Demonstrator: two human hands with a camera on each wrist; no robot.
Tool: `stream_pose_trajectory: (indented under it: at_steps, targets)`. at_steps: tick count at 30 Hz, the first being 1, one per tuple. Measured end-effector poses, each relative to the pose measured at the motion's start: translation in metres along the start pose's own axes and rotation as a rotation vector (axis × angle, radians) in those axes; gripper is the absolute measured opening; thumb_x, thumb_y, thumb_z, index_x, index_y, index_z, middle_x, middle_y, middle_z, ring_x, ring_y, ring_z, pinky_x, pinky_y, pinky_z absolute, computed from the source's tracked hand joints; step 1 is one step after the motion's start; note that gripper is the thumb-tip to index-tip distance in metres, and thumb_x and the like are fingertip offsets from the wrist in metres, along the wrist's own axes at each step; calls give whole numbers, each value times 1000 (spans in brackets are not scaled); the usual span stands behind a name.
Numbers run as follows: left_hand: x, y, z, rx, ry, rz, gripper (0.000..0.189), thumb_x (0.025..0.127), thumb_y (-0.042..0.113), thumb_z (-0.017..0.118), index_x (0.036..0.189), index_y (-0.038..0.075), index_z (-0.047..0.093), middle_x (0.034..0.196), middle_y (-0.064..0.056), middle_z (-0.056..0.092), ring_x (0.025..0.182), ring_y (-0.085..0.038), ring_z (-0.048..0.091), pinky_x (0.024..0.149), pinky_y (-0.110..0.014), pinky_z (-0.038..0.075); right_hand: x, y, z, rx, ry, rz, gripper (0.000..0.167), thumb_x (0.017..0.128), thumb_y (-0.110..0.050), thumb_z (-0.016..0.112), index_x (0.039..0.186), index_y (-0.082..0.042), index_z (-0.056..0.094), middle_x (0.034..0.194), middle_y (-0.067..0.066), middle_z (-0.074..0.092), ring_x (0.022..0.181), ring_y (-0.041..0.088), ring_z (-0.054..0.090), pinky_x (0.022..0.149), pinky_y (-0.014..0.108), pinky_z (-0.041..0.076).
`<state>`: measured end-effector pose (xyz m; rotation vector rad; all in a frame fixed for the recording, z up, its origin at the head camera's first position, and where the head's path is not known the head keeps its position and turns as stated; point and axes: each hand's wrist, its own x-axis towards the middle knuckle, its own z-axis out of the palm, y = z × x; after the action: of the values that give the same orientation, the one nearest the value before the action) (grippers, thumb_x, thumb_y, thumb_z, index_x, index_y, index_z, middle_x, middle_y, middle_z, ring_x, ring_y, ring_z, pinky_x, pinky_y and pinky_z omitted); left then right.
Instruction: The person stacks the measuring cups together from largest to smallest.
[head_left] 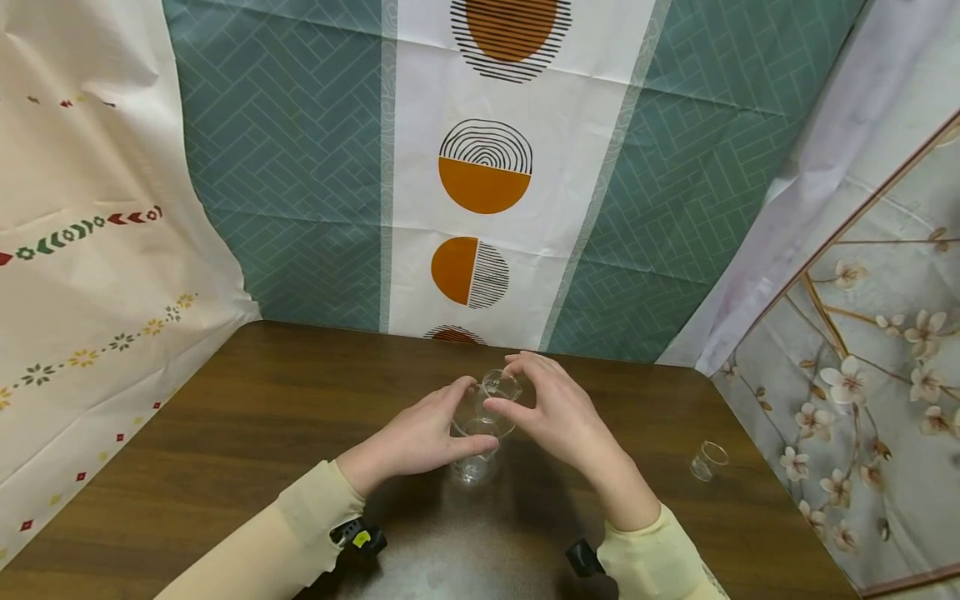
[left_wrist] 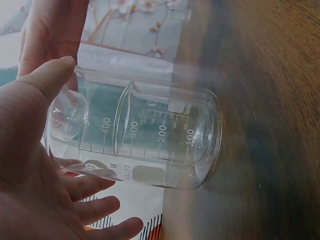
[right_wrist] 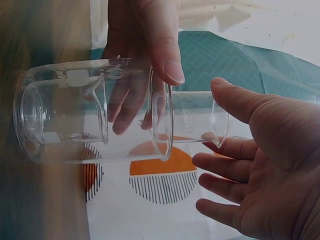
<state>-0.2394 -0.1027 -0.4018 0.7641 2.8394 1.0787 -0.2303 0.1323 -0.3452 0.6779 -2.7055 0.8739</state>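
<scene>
A large glass beaker [left_wrist: 102, 145] with printed markings stands upright on the table, and a smaller beaker [left_wrist: 165, 130] sits inside it. My left hand [head_left: 420, 433] holds the large beaker near its rim, thumb on one side and fingers on the other. A still smaller beaker [right_wrist: 195, 117] is upright at the large beaker's mouth, its lower end just inside the opening. Around its top edge, my right hand [head_left: 558, 408] grips it between thumb and index finger; the other fingers are spread.
To the right on the brown wooden table [head_left: 300, 400] stands a tiny glass beaker [head_left: 708, 462]. A patterned curtain [head_left: 315, 167] hangs behind the far edge, with a floral panel [head_left: 885, 400] on the right and a cream cloth [head_left: 90, 292] on the left.
</scene>
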Motion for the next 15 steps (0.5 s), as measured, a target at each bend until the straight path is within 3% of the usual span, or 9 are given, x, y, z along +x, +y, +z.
stream_pose_trajectory:
  at_steps: [5, 15]
  targets:
    - [-1, 0, 0, 10, -6, -12, 99, 94, 71, 77, 166, 12, 42, 160, -10, 55, 137, -29, 59, 108, -59, 52, 0, 1, 3, -11, -15, 7, 50, 95, -49, 87, 127, -15, 72, 157, 0, 62, 154, 27, 47, 118, 57, 44]
    - [-1, 0, 0, 11, -9, -27, 103, 94, 73, 76, 168, 11, 39, 162, -11, 53, 133, -28, 61, 106, -59, 54, 0, -1, 7, -16, -43, 25, 52, 94, -49, 88, 130, -14, 72, 160, 2, 59, 155, 26, 45, 118, 58, 44]
